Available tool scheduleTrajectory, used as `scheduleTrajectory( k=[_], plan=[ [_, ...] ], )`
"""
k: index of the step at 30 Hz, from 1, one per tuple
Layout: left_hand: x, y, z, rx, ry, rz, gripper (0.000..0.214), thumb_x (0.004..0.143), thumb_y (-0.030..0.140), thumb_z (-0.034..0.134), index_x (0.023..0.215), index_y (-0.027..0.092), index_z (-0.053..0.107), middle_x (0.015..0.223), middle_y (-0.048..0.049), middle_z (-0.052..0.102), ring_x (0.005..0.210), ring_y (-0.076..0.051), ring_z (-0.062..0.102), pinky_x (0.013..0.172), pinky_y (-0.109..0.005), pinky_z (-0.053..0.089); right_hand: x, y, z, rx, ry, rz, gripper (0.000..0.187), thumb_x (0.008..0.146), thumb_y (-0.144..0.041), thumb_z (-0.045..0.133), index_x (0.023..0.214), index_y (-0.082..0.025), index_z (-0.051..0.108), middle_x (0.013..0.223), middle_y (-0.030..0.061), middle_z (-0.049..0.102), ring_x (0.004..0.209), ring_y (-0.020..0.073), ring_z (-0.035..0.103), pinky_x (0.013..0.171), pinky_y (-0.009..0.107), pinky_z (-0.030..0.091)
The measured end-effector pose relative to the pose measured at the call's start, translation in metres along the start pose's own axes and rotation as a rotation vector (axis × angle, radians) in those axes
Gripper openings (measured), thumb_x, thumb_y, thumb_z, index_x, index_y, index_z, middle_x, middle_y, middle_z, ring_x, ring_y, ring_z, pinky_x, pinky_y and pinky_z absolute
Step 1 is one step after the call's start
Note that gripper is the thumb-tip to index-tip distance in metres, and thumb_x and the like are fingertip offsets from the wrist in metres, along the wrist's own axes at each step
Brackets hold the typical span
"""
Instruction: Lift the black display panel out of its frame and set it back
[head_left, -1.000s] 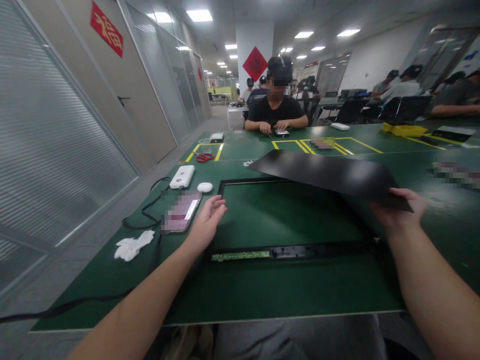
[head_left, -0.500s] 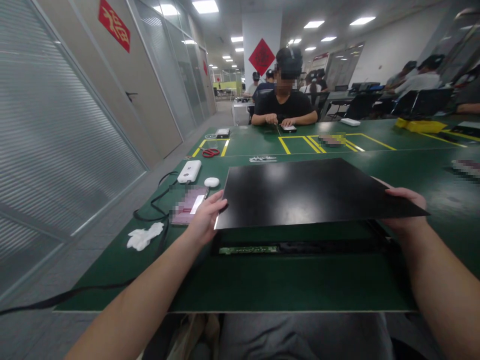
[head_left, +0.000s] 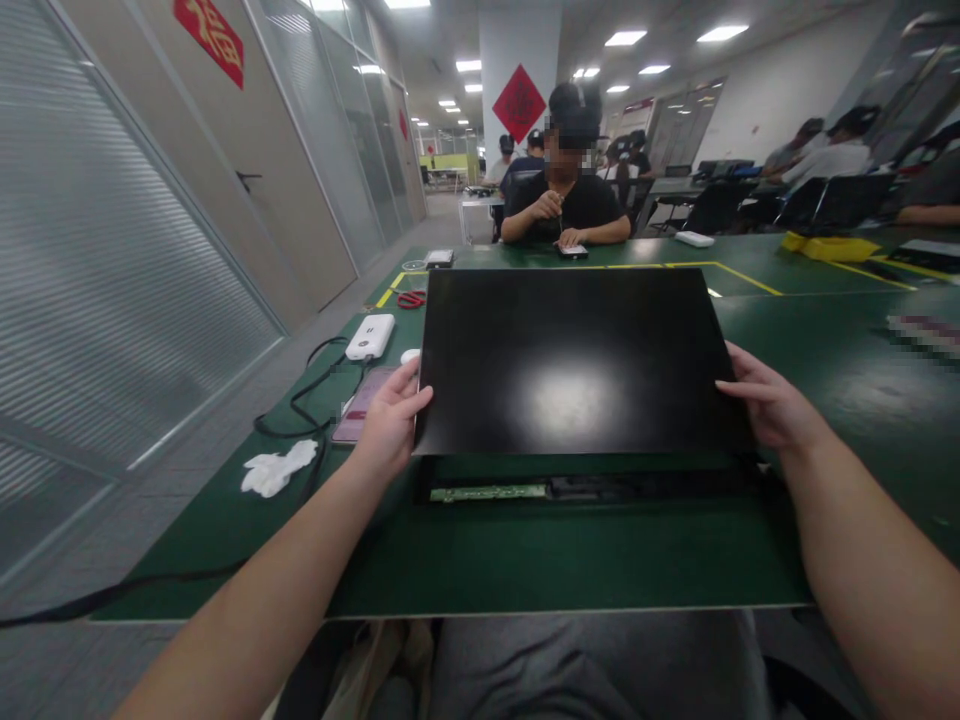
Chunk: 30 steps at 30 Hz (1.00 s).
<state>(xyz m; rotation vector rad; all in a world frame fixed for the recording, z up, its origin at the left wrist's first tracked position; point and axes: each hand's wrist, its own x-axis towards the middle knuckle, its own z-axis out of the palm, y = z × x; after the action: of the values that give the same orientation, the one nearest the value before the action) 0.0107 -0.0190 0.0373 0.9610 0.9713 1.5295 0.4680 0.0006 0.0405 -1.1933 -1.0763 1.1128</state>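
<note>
A glossy black display panel [head_left: 570, 350] is held up above the green table, its face tilted toward me. My left hand [head_left: 391, 418] is closed on its left edge, thumb in front. At the right edge, my right hand [head_left: 769, 400] grips it too, with the other fingers partly behind the panel. Below the panel's near edge lies a black frame [head_left: 637, 487] with a narrow green circuit board [head_left: 487, 492] along its left part. The panel hides the rest of that frame.
Left of the panel lie a white power bank [head_left: 370, 337], a phone [head_left: 360, 410], a black cable [head_left: 296, 405] and crumpled white tissue [head_left: 279, 468]. Red-handled scissors [head_left: 411, 299] lie farther back. Across the table [head_left: 570, 575] a person [head_left: 566, 205] works on a small device [head_left: 572, 251].
The panel has tipped up, its far edge rising, and levelled out from its slant. My right hand has moved left with it. The person opposite has raised one hand.
</note>
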Motion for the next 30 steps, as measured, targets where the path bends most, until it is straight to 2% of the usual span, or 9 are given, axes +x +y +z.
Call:
scheduleTrajectory(
  k=[6,10,15,24,26,30],
  plan=[
    [-0.001,-0.003,-0.001,0.036,0.001,0.084,0.064,0.063,0.018,0.083,0.123,0.02,0.06,0.106,-0.0081,0.078,0.109,-0.028,0.071,0.098,-0.041,0.055,0.005,0.007,-0.005,0.021,0.012,-0.068,0.058,0.059,-0.017,0.079,0.113,-0.037,0.07,0.119,-0.0042,0.075,0.12,0.0251,0.065,0.105,0.039,0.053],
    [-0.003,-0.003,0.0,0.051,-0.038,0.026,0.063,0.061,0.017,0.085,0.117,0.02,0.056,0.101,-0.0064,0.078,0.103,-0.028,0.073,0.094,-0.041,0.056,0.005,0.009,-0.007,-0.024,0.051,-0.043,0.054,0.058,-0.022,0.081,0.109,-0.035,0.071,0.115,-0.0025,0.076,0.112,0.026,0.069,0.097,0.039,0.057],
    [-0.003,-0.011,-0.001,0.086,-0.081,-0.056,0.064,0.06,0.015,0.086,0.112,0.02,0.05,0.102,-0.0049,0.077,0.104,-0.027,0.073,0.098,-0.044,0.054,0.007,0.011,-0.008,-0.052,0.084,0.026,0.055,0.054,-0.022,0.084,0.107,-0.033,0.073,0.113,-0.002,0.076,0.1,0.0229,0.072,0.083,0.032,0.061],
    [-0.003,-0.022,0.0,0.149,-0.093,-0.114,0.06,0.061,0.013,0.084,0.108,0.02,0.048,0.111,-0.0065,0.075,0.112,-0.028,0.07,0.104,-0.049,0.051,0.015,0.024,-0.014,-0.102,0.072,0.105,0.06,0.05,-0.021,0.086,0.107,-0.032,0.07,0.108,-0.001,0.077,0.094,0.0214,0.073,0.078,0.029,0.061],
    [-0.003,-0.022,0.0,0.172,-0.096,-0.117,0.062,0.059,0.01,0.084,0.11,0.019,0.049,0.114,-0.0081,0.074,0.115,-0.029,0.068,0.106,-0.049,0.049,0.016,0.025,-0.015,-0.1,0.083,0.116,0.058,0.049,-0.02,0.086,0.104,-0.031,0.07,0.102,-0.0013,0.077,0.09,0.0207,0.073,0.075,0.028,0.061],
    [-0.003,-0.022,0.0,0.182,-0.123,-0.149,0.079,0.058,0.008,0.084,0.127,0.018,0.047,0.122,-0.0115,0.072,0.119,-0.031,0.067,0.109,-0.051,0.047,0.017,0.028,-0.018,-0.115,0.088,0.141,0.056,0.047,-0.018,0.086,0.099,-0.03,0.07,0.096,-0.0005,0.077,0.083,0.0211,0.073,0.07,0.029,0.061]
  ],
)
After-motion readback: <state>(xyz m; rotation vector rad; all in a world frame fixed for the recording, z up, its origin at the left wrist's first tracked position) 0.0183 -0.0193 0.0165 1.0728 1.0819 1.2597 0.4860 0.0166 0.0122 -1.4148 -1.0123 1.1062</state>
